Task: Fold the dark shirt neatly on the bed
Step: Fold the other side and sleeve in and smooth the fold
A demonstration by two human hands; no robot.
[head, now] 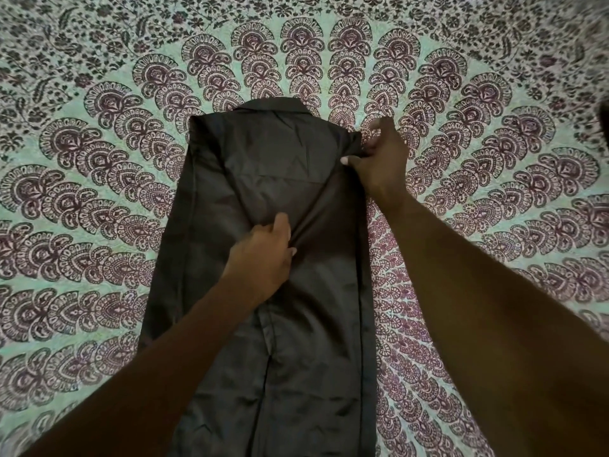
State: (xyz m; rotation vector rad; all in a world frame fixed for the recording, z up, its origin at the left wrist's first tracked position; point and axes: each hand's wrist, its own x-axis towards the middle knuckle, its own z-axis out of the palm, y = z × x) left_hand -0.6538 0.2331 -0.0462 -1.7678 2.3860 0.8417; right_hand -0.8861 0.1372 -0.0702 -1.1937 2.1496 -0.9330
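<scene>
Head camera: a dark shirt (pixel 263 159) lies lengthwise on the patterned bed (pixel 99 159), collar (pixel 270 105) at the far end, both sides turned in to make a long strip. The right hand (pixel 379 159) pinches the far right shoulder corner. The left hand (pixel 263 255), fingers curled, appears to bunch cloth at mid-back, though its fingertips are hidden. The right side fold looks to be the step in hand. Next, probably: smooth that edge flat, then bring the hem up toward the collar.
</scene>
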